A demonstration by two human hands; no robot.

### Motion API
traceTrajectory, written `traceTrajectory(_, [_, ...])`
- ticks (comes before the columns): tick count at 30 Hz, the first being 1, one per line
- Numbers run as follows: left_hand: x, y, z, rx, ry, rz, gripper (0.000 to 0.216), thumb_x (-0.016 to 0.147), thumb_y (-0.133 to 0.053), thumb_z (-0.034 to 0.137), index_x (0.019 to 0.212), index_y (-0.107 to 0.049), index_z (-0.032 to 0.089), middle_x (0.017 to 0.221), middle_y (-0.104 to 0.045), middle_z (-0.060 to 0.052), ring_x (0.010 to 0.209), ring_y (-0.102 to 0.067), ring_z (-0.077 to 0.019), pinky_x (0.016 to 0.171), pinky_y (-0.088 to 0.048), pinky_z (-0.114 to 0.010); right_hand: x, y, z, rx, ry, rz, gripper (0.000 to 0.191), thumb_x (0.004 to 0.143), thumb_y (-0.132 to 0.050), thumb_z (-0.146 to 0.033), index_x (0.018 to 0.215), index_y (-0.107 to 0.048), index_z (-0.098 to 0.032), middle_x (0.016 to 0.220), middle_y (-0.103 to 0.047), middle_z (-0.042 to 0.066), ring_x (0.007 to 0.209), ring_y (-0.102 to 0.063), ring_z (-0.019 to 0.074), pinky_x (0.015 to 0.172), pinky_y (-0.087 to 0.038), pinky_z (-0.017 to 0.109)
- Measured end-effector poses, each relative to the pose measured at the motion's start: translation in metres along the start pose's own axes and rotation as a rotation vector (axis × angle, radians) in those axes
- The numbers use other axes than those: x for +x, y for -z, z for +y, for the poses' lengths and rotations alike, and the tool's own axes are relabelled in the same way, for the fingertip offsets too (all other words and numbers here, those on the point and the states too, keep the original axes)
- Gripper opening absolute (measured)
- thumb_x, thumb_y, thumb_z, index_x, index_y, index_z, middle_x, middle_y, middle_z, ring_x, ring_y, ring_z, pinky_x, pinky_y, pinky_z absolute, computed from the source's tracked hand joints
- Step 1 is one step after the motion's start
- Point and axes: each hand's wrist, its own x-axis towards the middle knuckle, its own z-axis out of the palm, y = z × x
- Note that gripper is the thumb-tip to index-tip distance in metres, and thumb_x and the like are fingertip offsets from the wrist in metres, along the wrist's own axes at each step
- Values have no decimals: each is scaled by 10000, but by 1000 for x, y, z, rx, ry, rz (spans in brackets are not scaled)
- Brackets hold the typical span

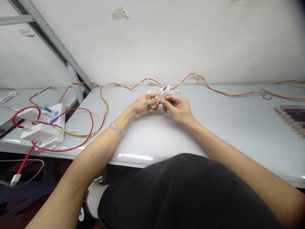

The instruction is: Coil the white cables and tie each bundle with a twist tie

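Note:
A coiled white cable (166, 91) is held between both hands above the white table (214, 127), near its far edge. My left hand (143, 104) is closed around the coil from the left, thumb on top; a silver bracelet (117, 129) sits on that wrist. My right hand (177, 107) pinches the same bundle from the right, fingers curled. Loose white loops stick out behind the fingers.
A twisted red and yellow wire (105, 105) runs along the wall and loops at the left. White chargers with a red cable (41, 128) lie at the table's left end. A blurred dark object (292, 117) sits at the right. Metal frame bars (71, 73) stand at left.

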Motion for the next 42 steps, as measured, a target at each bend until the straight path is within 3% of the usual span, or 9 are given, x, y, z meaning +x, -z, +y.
traceTrajectory(8, [0, 1, -2, -10, -41, 10, 449, 699, -949, 422, 849, -666, 107, 649, -548, 13, 555, -452, -61, 548, -377, -205, -4, -1, -1, -9, 81, 63, 227, 869, -731, -424, 837, -706, -201, 796, -740, 47, 673, -685, 175, 564, -561, 312])
traceTrajectory(14, [4, -1, -9, 123, -64, 142, 409, 765, -915, 395, 918, -647, 127, 644, -571, 20, 541, -465, -64, 538, -329, -207, -6, 5, -7, -319, 133, 24, 123, 870, -718, -333, 906, -777, -231, 936, -786, 64, 841, -732, 239, 776, -615, 406])
traceTrajectory(17, [5, -4, -11, 178, -101, 163, 368, 799, -891, 386, 897, -658, 119, 684, -597, -2, 555, -468, -62, 537, -322, -216, -5, 6, -9, -435, 130, 39, 121, 885, -679, -304, 884, -790, -256, 953, -795, 54, 874, -727, 250, 808, -610, 416])
traceTrajectory(21, [8, -7, -16, 169, -117, 224, 338, 816, -877, 354, 911, -632, 141, 682, -599, 11, 528, -444, -55, 530, -306, -220, -3, 5, -6, -391, 89, 71, 121, 875, -667, -288, 857, -775, -237, 924, -789, 57, 820, -724, 237, 765, -609, 403])
traceTrajectory(27, [9, -12, -20, 132, -173, 314, 502, 802, -876, 312, 1193, -588, 181, 645, -606, 50, 508, -451, -68, 535, -310, -225, -1, 5, -3, -250, -48, 95, 164, 848, -705, -360, 799, -725, -205, 815, -751, 52, 664, -677, 194, 633, -591, 357])
traceTrajectory(32, [7, -13, -15, -18, -125, 271, 590, 817, -839, 227, 1322, -535, 199, 686, -617, 49, 521, -471, -60, 564, -351, -222, 1, 10, -4, -290, -29, 99, 179, 861, -703, -371, 801, -703, -201, 822, -730, 55, 675, -688, 203, 671, -598, 382])
traceTrajectory(37, [6, -11, -15, -106, -133, 214, 562, 836, -827, 222, 1323, -546, 220, 722, -609, 41, 520, -447, -49, 551, -351, -210, 3, 14, -4, -442, -22, 115, 106, 871, -677, -296, 804, -683, -214, 845, -727, 64, 710, -712, 233, 719, -597, 416])
traceTrajectory(42, [5, -10, -9, -157, -103, 263, 463, 860, -799, 215, 1261, -569, 215, 731, -578, 43, 507, -419, -41, 535, -353, -205, 5, 16, 2, -388, -57, 156, 144, 877, -677, -343, 792, -641, -233, 758, -704, 38, 640, -696, 217, 635, -593, 384])
